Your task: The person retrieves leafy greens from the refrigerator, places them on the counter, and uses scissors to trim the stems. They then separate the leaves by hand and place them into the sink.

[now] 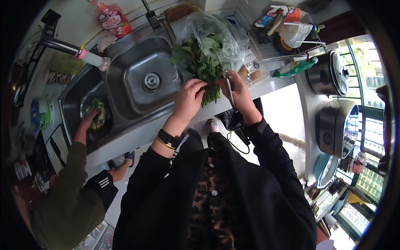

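Beside leafy greens, a printed label

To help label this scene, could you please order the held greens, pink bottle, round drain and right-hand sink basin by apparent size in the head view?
Largest to smallest:
Right-hand sink basin
Held greens
Pink bottle
Round drain

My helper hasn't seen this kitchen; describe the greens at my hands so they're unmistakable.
Find the steel sink. Right of its larger basin, leafy greens sit at your left hand and right hand. Unlike the paler greens in the smaller basin, these are partly under a clear plastic bag.
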Action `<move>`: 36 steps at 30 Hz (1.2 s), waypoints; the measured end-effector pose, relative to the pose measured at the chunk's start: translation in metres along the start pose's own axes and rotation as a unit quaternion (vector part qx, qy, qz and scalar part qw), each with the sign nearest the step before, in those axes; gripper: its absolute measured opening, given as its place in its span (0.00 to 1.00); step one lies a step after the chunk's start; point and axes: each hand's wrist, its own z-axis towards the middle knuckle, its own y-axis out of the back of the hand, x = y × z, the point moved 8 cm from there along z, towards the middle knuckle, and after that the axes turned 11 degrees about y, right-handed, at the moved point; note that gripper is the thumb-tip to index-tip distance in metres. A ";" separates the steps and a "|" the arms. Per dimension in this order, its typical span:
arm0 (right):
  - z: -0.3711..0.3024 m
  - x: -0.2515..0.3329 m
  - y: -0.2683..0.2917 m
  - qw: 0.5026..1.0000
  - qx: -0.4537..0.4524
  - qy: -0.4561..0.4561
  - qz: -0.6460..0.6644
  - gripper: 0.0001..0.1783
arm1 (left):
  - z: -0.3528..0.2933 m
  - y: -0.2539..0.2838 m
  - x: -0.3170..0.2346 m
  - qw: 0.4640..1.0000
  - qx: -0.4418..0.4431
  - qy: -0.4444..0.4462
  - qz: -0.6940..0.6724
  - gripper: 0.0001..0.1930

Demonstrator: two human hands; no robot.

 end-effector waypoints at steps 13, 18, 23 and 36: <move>-0.077 -0.028 0.000 0.990 -0.027 -0.112 0.086 0.23 | 0.010 -0.012 -0.022 0.986 -0.043 -0.077 0.140 0.11; -0.074 -0.035 -0.002 0.983 -0.045 -0.147 0.097 0.22 | 0.009 -0.011 -0.008 0.989 -0.045 -0.024 0.140 0.10; -0.083 -0.038 -0.001 0.979 -0.004 -0.186 0.089 0.21 | -0.001 0.000 -0.009 0.979 -0.108 -0.053 0.163 0.06; -0.087 -0.034 -0.012 0.958 0.072 -0.205 0.186 0.25 | 0.008 -0.007 -0.018 0.981 -0.064 -0.055 0.173 0.05</move>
